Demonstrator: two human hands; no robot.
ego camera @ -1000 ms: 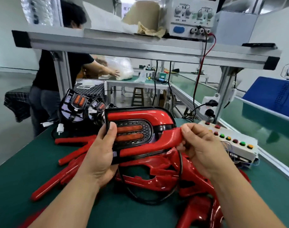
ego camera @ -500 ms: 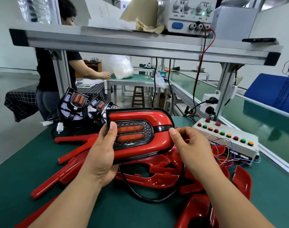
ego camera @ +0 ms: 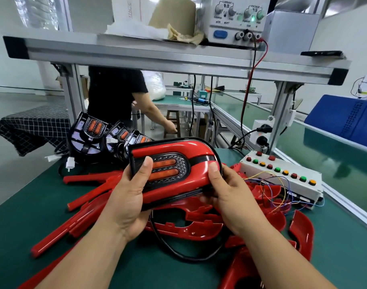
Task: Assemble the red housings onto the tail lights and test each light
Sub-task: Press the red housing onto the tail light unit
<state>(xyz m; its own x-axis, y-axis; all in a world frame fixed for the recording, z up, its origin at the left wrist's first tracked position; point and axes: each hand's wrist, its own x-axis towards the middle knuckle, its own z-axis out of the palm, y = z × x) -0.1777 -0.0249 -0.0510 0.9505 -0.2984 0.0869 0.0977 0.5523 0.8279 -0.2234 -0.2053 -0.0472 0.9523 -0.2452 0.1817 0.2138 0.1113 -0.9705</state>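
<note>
The glossy red plastic housing (ego camera: 178,150) is now found seated round the black tail light with twin orange lenses (ego camera: 164,170). A second ago its lower arm was seen standing off the lamp at an angle.

The assembly is held tilted above the green tabletop (ego camera: 32,205), over a heap of loose red housings (ego camera: 191,228). The lamp's left end is grasped by the left grip (ego camera: 126,197), with the thumb laid on the lens surround. The right end is clasped by the right grip (ego camera: 226,195), thumb pressed on the housing's nose and fingers curled beneath (whether every clip has caught cannot be told).

Fitting is judged nearly complete. Testing is not yet begun: the black cable (ego camera: 174,253) is seen trailing below, and the white button box (ego camera: 287,184) is left untouched. Further bare tail lights (ego camera: 88,136) are stacked behind.
</note>
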